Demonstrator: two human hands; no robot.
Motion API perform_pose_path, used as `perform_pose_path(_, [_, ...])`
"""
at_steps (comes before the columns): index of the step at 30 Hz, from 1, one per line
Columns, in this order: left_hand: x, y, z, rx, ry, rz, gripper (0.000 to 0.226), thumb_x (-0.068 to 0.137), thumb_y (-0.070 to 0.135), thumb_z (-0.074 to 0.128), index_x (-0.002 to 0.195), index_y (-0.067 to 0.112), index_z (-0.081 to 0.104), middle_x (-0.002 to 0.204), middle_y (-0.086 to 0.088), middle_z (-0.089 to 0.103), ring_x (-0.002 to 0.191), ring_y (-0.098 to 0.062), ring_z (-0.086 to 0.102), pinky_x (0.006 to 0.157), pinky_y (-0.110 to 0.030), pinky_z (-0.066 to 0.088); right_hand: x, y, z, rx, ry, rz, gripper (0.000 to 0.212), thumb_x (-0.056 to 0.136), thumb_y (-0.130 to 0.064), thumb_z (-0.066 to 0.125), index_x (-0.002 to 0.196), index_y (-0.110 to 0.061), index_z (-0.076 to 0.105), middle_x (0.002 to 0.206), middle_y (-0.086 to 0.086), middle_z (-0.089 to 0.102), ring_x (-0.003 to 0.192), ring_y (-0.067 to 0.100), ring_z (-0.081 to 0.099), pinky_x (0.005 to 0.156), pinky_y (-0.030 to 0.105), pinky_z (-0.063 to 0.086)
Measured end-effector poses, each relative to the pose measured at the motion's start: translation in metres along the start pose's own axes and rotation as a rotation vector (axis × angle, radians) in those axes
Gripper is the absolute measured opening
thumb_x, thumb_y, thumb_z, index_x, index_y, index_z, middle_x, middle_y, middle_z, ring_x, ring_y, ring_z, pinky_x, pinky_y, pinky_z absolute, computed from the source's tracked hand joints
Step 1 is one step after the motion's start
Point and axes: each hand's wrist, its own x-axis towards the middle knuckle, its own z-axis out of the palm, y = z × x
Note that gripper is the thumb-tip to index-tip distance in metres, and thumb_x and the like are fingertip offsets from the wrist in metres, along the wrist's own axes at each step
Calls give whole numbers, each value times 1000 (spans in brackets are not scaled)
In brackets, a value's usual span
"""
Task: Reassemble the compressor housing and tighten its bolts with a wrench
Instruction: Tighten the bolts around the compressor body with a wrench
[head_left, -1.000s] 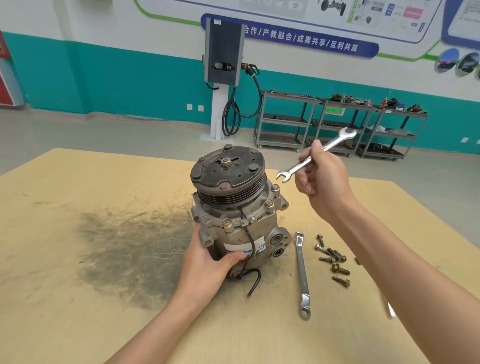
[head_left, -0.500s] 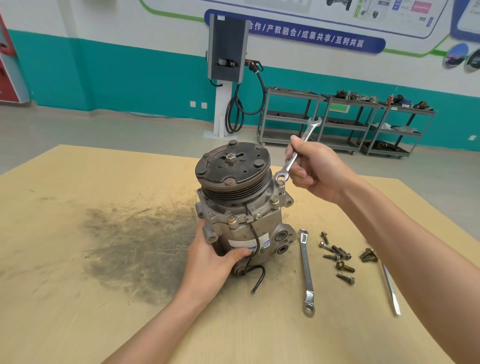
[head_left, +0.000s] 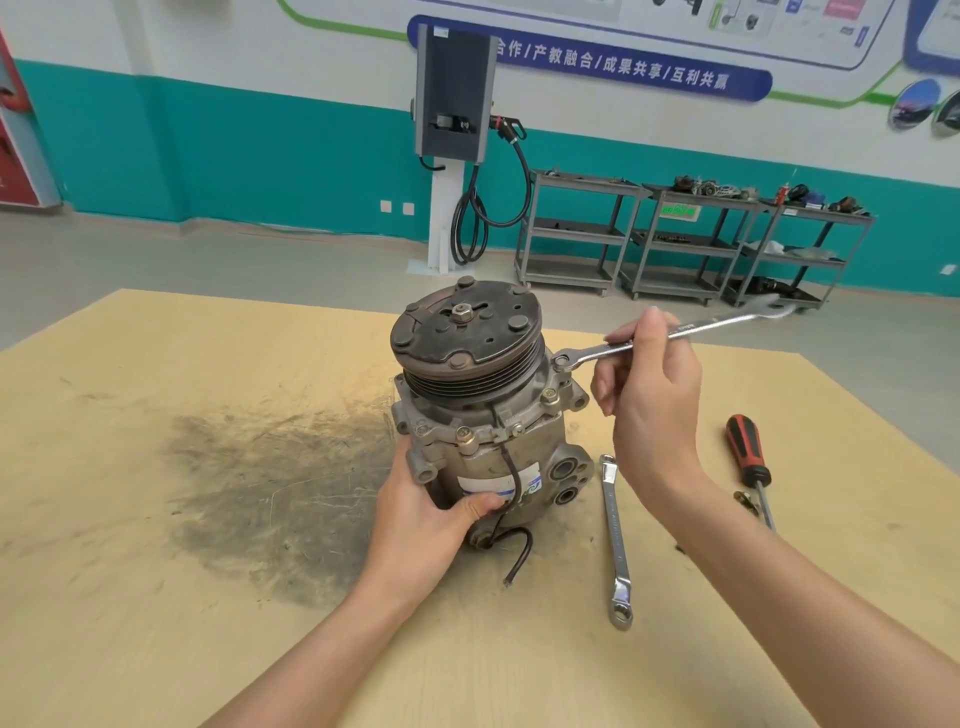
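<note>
The right hand (head_left: 649, 395) pinches the shank of a wrench (head_left: 670, 335) between thumb and curled fingers; the wrench's ring end sits on a bolt (head_left: 560, 361) at the upper right of the compressor (head_left: 483, 410), its far end blurred. The left hand (head_left: 421, 519) grips the lower left of the compressor body, thumb across the label. The compressor stands upright mid-bench (head_left: 156, 597), pulley face up, a black wire (head_left: 511, 551) trailing from its base. A second wrench (head_left: 615, 540) lies flat just right of it. Farther right lies a red-and-black screwdriver (head_left: 748, 457). A dark smudge (head_left: 280, 493) stains the bench to the left
</note>
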Motion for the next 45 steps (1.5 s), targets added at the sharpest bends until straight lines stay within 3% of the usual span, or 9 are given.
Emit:
perform_pose_path(4, [-1,0,0,16,7,1,66,67,15,89,114,41,51,111,32,64,111,8,58,94,-16,43,-14,-2,2,-272,-18,-382,21,101,-27,38,82,-23,46,49,-6,48,42,15,46,44,29,38])
perform_pose_path(7, [-1,1,0,32,9,22,66,68,14,88,114,43,50,112,34,62,113,8,56,95,-15,42,-18,-4,7,-494,-44,-623,25,98,-20,43,79,-6,51,53,0,49,43,14,43,44,26,38])
perform_pose_path(10, [-1,1,-1,29,3,37,66,69,13,87,116,41,51,116,28,64,116,4,56,98,-20,42,-17,-10,10,-713,-28,-773,37,100,-25,44,75,1,54,51,-3,43,40,12,37,39,25,34])
perform_pose_path(13, [-2,3,-1,44,6,42,64,68,15,87,114,41,51,113,34,62,112,12,55,93,-8,41,-13,-21,8,-884,-91,-823,47,101,-36,36,79,-2,58,47,1,50,35,19,46,34,27,36])
perform_pose_path(16, [-1,4,-1,56,7,42,62,67,16,87,110,42,51,108,41,60,107,19,53,84,3,37,-3,-35,7,-673,-98,-626,36,101,-31,34,85,-6,53,52,4,54,40,22,51,38,38,41])
perform_pose_path(20, [-1,3,-1,44,8,43,60,67,14,88,109,39,53,106,41,61,104,21,53,80,5,37,21,-44,4,-264,-124,-182,35,106,-25,31,77,-16,49,46,-3,48,40,13,43,41,22,36])
perform_pose_path(26, [-1,3,-1,33,12,51,62,66,14,88,112,36,53,108,39,62,106,18,54,83,3,38,45,-29,-2,-111,-309,269,41,106,-28,30,76,-9,50,42,4,44,36,16,34,36,21,27])
perform_pose_path(36, [-1,4,-1,33,14,46,62,66,16,89,109,41,52,108,42,59,106,21,51,82,4,36,40,-20,-1,31,-264,326,38,106,-25,32,75,-10,49,44,5,44,35,15,36,35,21,26])
perform_pose_path(45, [-1,2,-1,40,22,48,60,64,21,89,107,42,52,107,40,61,105,19,54,81,3,37,9,1,-6,131,-128,47,36,106,-27,31,79,-11,49,49,3,53,39,16,45,37,22,33])
